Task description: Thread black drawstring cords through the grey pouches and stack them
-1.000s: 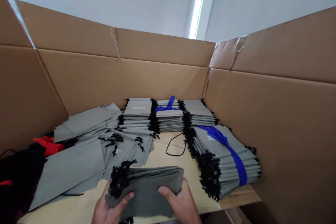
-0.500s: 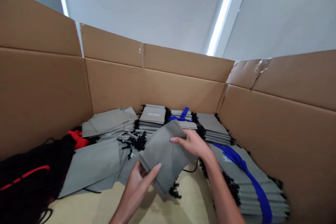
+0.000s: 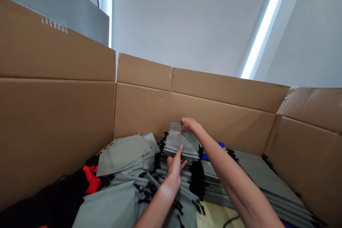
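Observation:
Flat grey drawstring pouches with black cords lie stacked before me. Toward the back wall, a grey drawstring pouch (image 3: 175,140) lies on top of the middle stack (image 3: 177,171). My right hand (image 3: 188,125) pinches this pouch near its far edge, thumb on its face; some fingers are hidden. At the near side of the stack is my left hand (image 3: 175,169), its thumb resting on the pouch's front edge and its other fingers apart in front of the stack.
Tall cardboard walls (image 3: 221,124) enclose the pouches. Loose pouches (image 3: 125,156) lie left of the middle stack, beside black fabric (image 3: 53,199) with a red part (image 3: 91,178). To the right are more stacks (image 3: 256,167) and a blue tie (image 3: 205,156).
Both hands have moved forward from above the near surface to the middle stack. The pouch they held up now lies on it, covering the INTEX print. My view has turned left and upward.

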### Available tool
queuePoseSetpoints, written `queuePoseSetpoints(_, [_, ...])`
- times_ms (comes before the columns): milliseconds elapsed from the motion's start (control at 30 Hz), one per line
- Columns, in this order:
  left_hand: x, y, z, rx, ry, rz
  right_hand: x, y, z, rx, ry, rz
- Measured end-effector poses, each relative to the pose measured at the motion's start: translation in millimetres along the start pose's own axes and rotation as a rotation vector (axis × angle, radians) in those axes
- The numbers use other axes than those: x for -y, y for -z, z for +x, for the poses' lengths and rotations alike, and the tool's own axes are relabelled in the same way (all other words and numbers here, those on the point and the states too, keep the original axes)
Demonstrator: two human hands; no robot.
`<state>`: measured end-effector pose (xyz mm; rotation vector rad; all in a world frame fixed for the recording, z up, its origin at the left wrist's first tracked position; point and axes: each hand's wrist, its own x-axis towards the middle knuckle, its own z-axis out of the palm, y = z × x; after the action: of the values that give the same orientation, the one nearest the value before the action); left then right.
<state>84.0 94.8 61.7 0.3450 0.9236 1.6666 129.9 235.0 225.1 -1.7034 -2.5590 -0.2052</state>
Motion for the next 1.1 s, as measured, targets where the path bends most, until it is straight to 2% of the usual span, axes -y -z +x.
queuePoseSetpoints(100, [3.3,0.5,29.0,-0.02,-0.002,0.056,-2.6,-26.1,24.6,0.071,0.057,0.0])
queuePoseSetpoints(233, [7.4,5.6,49.9,0.007,0.001,0.182,-11.2,-66.5,42.0,0.109,0.109,0.013])
queuePoseSetpoints(367, [9.2,29.2,50.7,0.091,0.029,0.376,-21.5,-99.3,50.3,0.101,0.14,0.032])
queuePoseSetpoints(467, [2.0,49.7,41.3,0.205,0.072,0.557,-28.3,-114.7,53.3,0.073,0.15,0.045])
queuePoseSetpoints(500, [-2.2,53.5,38.3,0.234,0.033,0.613,-29.9,-118.3,53.9,0.061,0.15,0.048])
queuePoseSetpoints(533, [-6.6,55.1,36.1,0.269,-0.075,0.695,-31.1,-121.1,54.4,0.049,0.15,0.049])
queuePoseSetpoints(567, [-10.7,54.5,35.3,0.312,-0.254,0.81,-31.9,-123.3,54.7,0.037,0.15,0.049])
queuePoseSetpoints(667, [-17.0,45.8,44.9,0.444,-0.964,1.284,-31.6,-127.1,53.2,-0.002,0.147,0.035])
queuePoseSetpoints(700, [-16.5,43.2,51.9,0.465,-1.133,1.434,-30.9,-127.5,51.2,-0.017,0.148,0.028])
queuePoseSetpoints(733, [-14.6,41.9,60.1,0.465,-1.225,1.549,-30.1,-127.8,48.4,-0.036,0.152,0.02])
queuePoseSetpoints(800, [-8.4,44.6,77.0,0.452,-1.281,1.696,-27.9,-127.9,39.6,-0.093,0.167,-0.001])
queuePoseSetpoints(867, [-1.0,52.9,90.7,0.448,-1.292,1.744,-25.0,-128.6,28.0,-0.172,0.189,-0.027])
queuePoseSetpoints(967, [8.6,67.7,101.3,0.437,-1.338,1.703,-19.6,-133.5,10.3,-0.261,0.237,-0.074])
queuePoseSetpoints(1100, [17.3,77.6,104.7,0.423,-1.377,1.643,-16.8,-147.2,-3.9,-0.263,0.284,-0.109])
